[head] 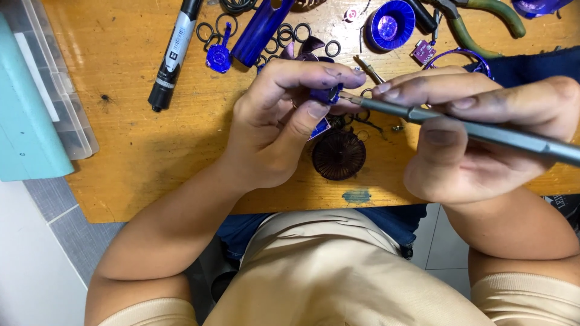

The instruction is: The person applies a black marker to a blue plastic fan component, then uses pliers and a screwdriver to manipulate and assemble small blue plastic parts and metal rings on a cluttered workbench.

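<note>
Hands: two, both bare, raised just above the wooden table (139, 145).
Left hand (272, 130): its fingers (317, 110) are pinched together on one small blue plastic part (327, 94), thumb below and forefinger curled over the top.
Small blue plastic part: held above the middle of the table, right over the dark round grille; its shape is mostly hidden by the fingertips.
Right hand (483, 136): fingers closed around one grey metal screwdriver (459, 125), thumb pressing the shaft from below, forefinger stretched along it.
Screwdriver: one, lying nearly level, its tip meeting the blue part at the left fingertips.
Dark round grille (339, 155): one, flat on the table below the hands.
Black marker (174, 51): one, lying slanted at upper left, well apart from the hands.
Blue tube (260, 30): one, slanted near the top edge.
Black rubber rings (290, 31): many, scattered around the tube; too overlapped for an exact count.
Blue round cap (391, 25): one, open side up, at top centre-right.
Green-handled pliers (483, 18): one pair, top right.
Small purple circuit board (422, 52): one, just below the cap.
Teal case (24, 121): one, at the left edge.
</note>
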